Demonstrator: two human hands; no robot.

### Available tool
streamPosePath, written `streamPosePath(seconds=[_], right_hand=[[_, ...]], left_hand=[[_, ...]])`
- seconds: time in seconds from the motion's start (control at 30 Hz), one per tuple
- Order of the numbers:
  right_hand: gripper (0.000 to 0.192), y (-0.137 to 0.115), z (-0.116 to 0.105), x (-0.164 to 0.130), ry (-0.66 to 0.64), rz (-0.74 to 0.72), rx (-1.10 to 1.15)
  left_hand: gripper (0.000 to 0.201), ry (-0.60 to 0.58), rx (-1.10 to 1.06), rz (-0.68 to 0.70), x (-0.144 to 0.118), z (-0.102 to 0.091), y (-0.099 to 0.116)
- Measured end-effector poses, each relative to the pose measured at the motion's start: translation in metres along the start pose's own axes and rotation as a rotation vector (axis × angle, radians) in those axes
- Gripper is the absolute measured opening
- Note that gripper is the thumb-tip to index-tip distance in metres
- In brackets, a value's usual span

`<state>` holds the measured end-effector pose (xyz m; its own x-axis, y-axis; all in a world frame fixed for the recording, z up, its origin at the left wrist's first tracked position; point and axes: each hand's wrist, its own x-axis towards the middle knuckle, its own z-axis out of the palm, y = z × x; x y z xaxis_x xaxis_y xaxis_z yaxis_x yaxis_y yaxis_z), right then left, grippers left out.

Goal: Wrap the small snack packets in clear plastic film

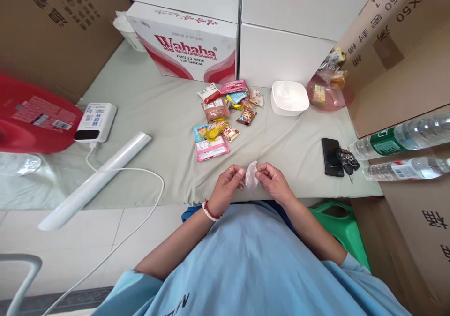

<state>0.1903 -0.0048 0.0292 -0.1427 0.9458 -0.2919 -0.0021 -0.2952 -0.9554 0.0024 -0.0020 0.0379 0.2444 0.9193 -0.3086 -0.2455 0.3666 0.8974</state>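
Note:
Between my two hands, close to the table's front edge, is a thin, crumpled, whitish plastic bag [251, 175]. My left hand [230, 183] pinches its left side between thumb and fingers; a ring and a beaded bracelet show on this arm. My right hand [272, 181] pinches the opposite side. Beyond my hands lies a loose pile of small wrapped snacks: a pink packet [212, 148], a yellow packet [215, 130], a brown packet [215, 110] and several others. A white plastic bowl [289, 98] stands to the right of the pile.
A Wahaba-style red and white water carton [191, 48] stands behind the snacks. At right are a pinkish clear bowl [318, 101] with packets, a phone [332, 156], keys [348, 160] and bottles [390, 140]. At left lie a white tube [94, 182], a power bank [96, 121] and its cable [160, 199].

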Motion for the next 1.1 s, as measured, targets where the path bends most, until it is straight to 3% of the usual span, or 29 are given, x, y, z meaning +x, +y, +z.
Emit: streamPosePath(seconds=[0.1, 0.2, 0.47, 0.6, 0.67, 0.73, 0.83, 0.9, 0.93, 1.03, 1.1], right_hand=[[0.027, 0.006, -0.009, 0.004, 0.09, -0.125, -0.194], [0.027, 0.007, -0.013, 0.004, 0.085, -0.143, -0.171], [0.037, -0.005, -0.016, -0.012, 0.002, 0.096, 0.287], [0.048, 0.0, -0.011, -0.018, -0.079, 0.166, 0.346], [0.041, 0.004, -0.006, -0.018, -0.082, 0.166, 0.308], [0.038, 0.006, -0.001, -0.017, -0.032, 0.155, 0.26], [0.039, 0.004, 0.002, -0.012, 0.011, 0.143, 0.196], [0.039, 0.0, 0.002, -0.01, -0.015, 0.14, 0.151], [0.04, -0.002, 0.002, -0.009, -0.042, 0.143, 0.128], [0.038, -0.007, 0.0, -0.008, -0.101, 0.13, 0.058], [0.035, -0.008, -0.003, -0.007, -0.076, 0.084, 0.02]], left_hand=[[0.053, 0.021, -0.022, -0.011, -0.004, 0.0, -0.002], [0.048, 0.073, 0.065, -0.015, -0.004, -0.003, -0.003], [0.048, 0.165, -0.112, -0.104, 0.004, -0.005, -0.004], [0.05, 0.168, -0.198, -0.131, 0.007, -0.003, -0.01], [0.05, 0.149, -0.163, -0.134, 0.008, -0.003, -0.015], [0.051, 0.168, -0.035, -0.062, 0.006, -0.004, -0.019], [0.066, 0.226, 0.333, 0.258, 0.0, -0.005, -0.017], [0.069, 0.142, 0.577, 0.479, -0.003, -0.006, -0.014], [0.058, 0.079, 0.654, 0.546, -0.004, -0.007, -0.012], [0.019, 0.049, 0.648, 0.523, -0.001, -0.011, -0.01], [0.022, 0.128, 0.499, 0.385, 0.003, -0.016, -0.009]])
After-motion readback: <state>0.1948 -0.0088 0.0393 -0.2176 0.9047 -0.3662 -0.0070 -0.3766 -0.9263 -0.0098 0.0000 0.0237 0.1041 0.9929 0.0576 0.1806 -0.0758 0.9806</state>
